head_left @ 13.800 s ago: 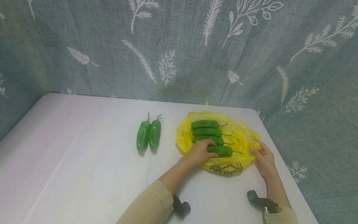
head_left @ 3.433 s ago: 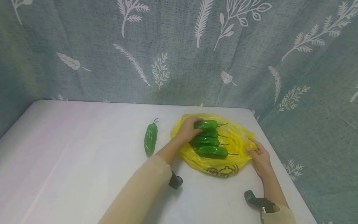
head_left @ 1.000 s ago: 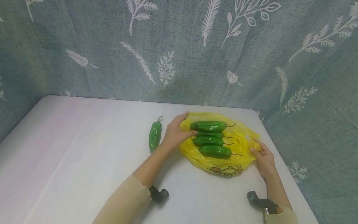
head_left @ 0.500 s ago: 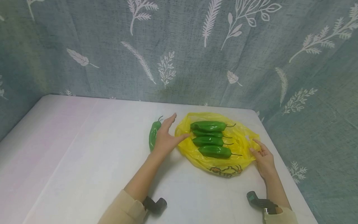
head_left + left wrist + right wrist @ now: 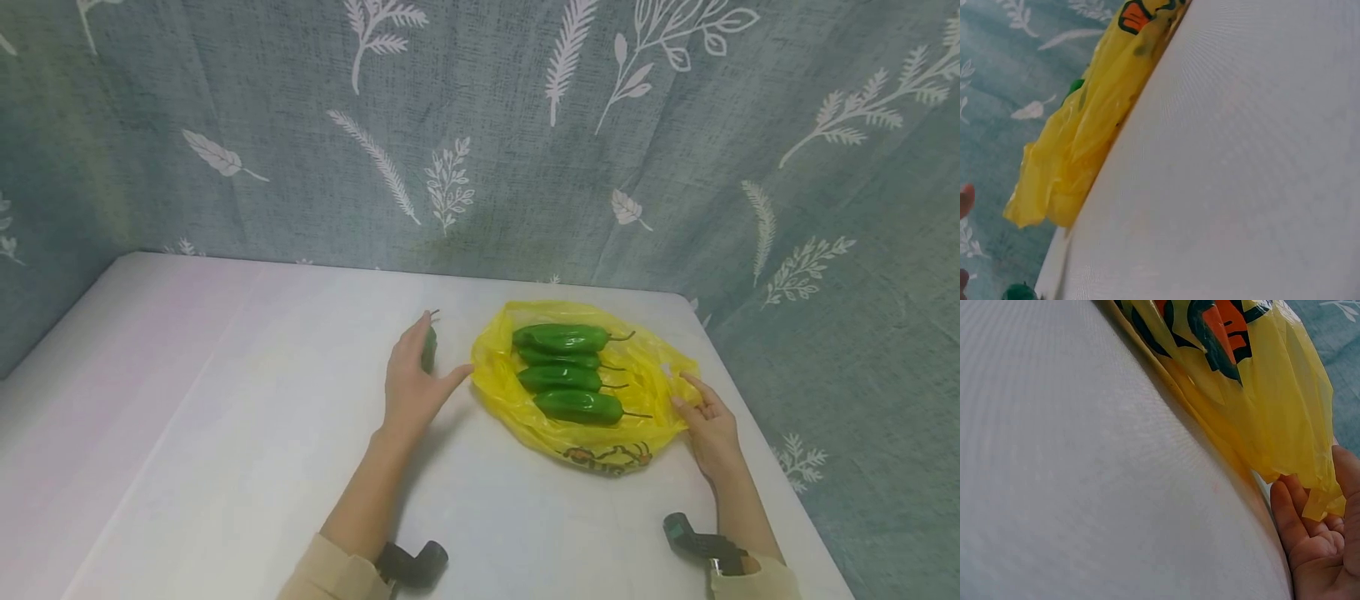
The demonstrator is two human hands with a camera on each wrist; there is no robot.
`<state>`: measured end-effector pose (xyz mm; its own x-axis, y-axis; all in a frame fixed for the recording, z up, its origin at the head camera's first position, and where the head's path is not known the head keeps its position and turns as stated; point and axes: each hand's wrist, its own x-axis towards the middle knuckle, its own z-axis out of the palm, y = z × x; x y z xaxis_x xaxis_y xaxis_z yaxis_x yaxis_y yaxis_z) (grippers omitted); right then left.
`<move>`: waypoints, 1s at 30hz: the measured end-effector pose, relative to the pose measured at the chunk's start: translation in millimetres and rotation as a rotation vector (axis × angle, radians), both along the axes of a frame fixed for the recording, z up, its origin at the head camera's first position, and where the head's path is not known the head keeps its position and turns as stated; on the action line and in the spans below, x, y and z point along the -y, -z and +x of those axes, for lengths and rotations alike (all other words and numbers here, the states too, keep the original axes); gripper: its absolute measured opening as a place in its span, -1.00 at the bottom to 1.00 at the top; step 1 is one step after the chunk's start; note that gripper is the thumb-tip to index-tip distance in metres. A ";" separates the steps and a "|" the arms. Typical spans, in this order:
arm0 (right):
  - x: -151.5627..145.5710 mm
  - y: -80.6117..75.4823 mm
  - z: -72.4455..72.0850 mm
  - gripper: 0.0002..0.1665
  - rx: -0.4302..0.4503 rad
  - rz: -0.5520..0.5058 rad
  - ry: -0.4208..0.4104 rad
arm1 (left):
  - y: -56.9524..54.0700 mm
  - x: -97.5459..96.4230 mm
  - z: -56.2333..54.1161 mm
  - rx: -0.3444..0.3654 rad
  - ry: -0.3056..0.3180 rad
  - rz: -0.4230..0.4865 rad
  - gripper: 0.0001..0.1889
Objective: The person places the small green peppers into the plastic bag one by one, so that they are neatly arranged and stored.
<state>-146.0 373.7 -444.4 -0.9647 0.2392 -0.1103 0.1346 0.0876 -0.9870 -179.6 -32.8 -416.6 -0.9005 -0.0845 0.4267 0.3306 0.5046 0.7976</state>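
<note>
My left hand is at a lone green pepper on the white table, its fingers straight and thumb spread wide toward the bag. The hand hides much of that pepper; its stem pokes out beyond the fingertips. In the left wrist view the pepper's end shows low at the left. My right hand pinches the edge of a yellow plastic bag between thumb and fingers, seen close in the right wrist view, where the bag bulges. Several green peppers lie stacked in rows on the bag, stems to the right.
The white table runs back to a blue-green curtain with white leaf prints. Its right edge passes close beside my right hand. Dark cameras are strapped to both wrists, the right wrist camera hanging low.
Earlier two peppers lay left of the bag; one was since laid on the upper row by my left hand. That hand then drew left to the other pepper. My right hand kept its place.
</note>
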 end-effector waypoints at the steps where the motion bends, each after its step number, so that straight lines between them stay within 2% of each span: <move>1: -0.2 -0.2 0.1 -0.28 -0.004 -0.006 -0.003 | 2.0 1.2 -0.6 0.001 -0.009 -0.006 -0.03; 11: 0.4 -1.8 -1.7 -0.26 0.016 0.012 -0.006 | 21.3 7.3 -4.4 0.131 -0.045 -0.071 0.02; 15: 0.6 -0.8 -1.7 -0.26 0.011 0.009 -0.011 | 25.4 8.6 -5.5 0.188 -0.071 -0.076 0.04; 21: 0.2 0.1 -1.2 -0.25 0.013 0.019 -0.011 | 27.8 9.4 -5.6 0.333 -0.057 -0.006 0.06; 25: -0.2 0.7 -0.6 -0.26 0.001 0.019 -0.012 | 25.9 10.4 -5.5 0.420 -0.042 0.035 0.01; 30: -0.3 0.4 -1.1 -0.25 0.001 0.028 -0.011 | 26.8 13.0 -7.0 0.459 -0.036 0.054 -0.08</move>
<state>-147.0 374.1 -444.9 -0.9672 0.2314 -0.1051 0.1349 0.1168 -0.9840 -186.6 -45.9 -443.4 -0.9913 -0.1300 -0.0209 -0.0794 0.4631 0.8827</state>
